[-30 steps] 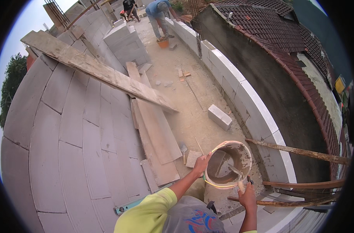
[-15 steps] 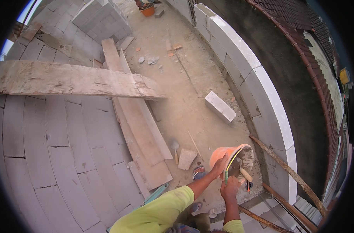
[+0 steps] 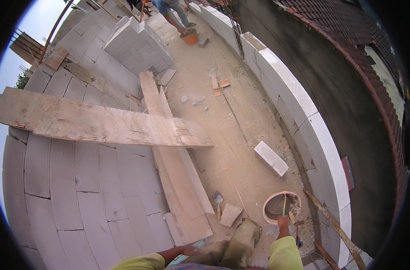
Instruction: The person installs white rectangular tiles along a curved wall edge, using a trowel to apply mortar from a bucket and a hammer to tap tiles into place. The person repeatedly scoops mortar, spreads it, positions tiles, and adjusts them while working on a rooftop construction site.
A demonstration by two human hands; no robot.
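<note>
My right hand (image 3: 283,222) is closed on the handle (image 3: 284,207) of a mortar-smeared orange bucket (image 3: 265,210), at the grip's green part. The bucket stands upright on the dusty floor near the low wall, with grey residue inside. A wooden-handled tool (image 3: 292,218) leans at its near right rim. At the lower edge my left hand (image 3: 187,250) is stretched out over a long teal object (image 3: 199,243), whose kind is partly hidden; whether they touch is unclear. A trowel (image 3: 218,201) and a rough block piece (image 3: 231,214) lie on the floor left of the bucket.
A low curved wall of pale blocks (image 3: 299,103) runs along the right, with a wooden pole (image 3: 333,222) against it. A loose block (image 3: 271,158) lies mid-floor. Planks (image 3: 101,120) cross the left side beside a block wall (image 3: 85,202). Far off, a person (image 3: 173,11) bends over an orange bucket (image 3: 191,38).
My left hand has let go of the bucket and moved down left to the teal object. The bucket has gone from tilted to upright. My view has shifted, bringing the far person into sight.
</note>
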